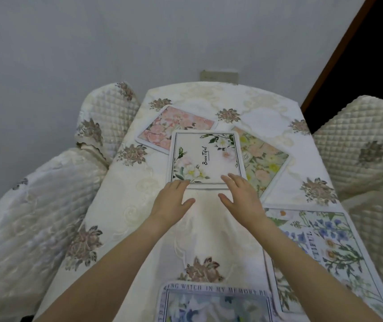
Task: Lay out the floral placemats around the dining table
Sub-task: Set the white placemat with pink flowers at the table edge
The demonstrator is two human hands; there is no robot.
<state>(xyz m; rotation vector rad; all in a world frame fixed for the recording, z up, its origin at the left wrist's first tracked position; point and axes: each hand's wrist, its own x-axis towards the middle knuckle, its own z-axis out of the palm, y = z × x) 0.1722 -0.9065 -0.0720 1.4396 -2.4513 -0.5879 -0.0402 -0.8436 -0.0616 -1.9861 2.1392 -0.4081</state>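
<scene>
A white floral placemat marked "Beautiful" (205, 156) lies mid-table, overlapping a pink rose placemat (167, 125) at the far left and a yellow-green floral placemat (263, 161) on its right. My left hand (172, 201) and my right hand (241, 198) are both flat and empty, fingers spread. Their fingertips touch the near edge of the white mat. A blue-flower placemat (329, 247) lies along the right edge. Another blue placemat with lettering (213, 300) sits at the near edge.
The table (139, 205) carries a cream cloth with brown flower prints. Quilted chair covers stand at the left (35, 217), back left (107, 112) and right (366, 145). A grey wall is behind, and a dark doorway (371, 54) is at the upper right.
</scene>
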